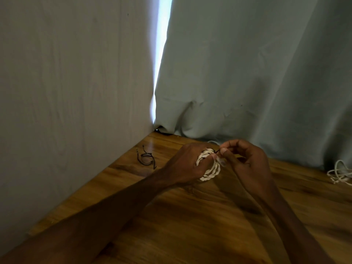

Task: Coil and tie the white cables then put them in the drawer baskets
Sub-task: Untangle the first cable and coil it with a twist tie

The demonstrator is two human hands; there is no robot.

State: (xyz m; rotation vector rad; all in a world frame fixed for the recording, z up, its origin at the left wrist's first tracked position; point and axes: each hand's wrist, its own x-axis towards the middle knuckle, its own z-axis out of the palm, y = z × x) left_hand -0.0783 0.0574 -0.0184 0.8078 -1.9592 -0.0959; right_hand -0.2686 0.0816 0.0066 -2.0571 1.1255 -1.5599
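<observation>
Gripping the coiled white cable [209, 173], the left hand [187, 162] faces the right hand [247, 161], which pinches a black tie [217, 150] at the coil's top.

A glossy brown wooden bench [190, 225] lies under the left grip [187, 162] and right grip [247, 161]. Beyond them hangs a grey-green cloth curtain [247, 73]. Left of the left grip stands a pale grey wall [66, 92].

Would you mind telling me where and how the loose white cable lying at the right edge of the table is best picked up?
Probably pinch the loose white cable where its loops cross, so several strands lift together. Come from above and from the near side with the right hand, now pinching the black tie: the cable lies flat on the table, close to the curtain behind it.
</observation>
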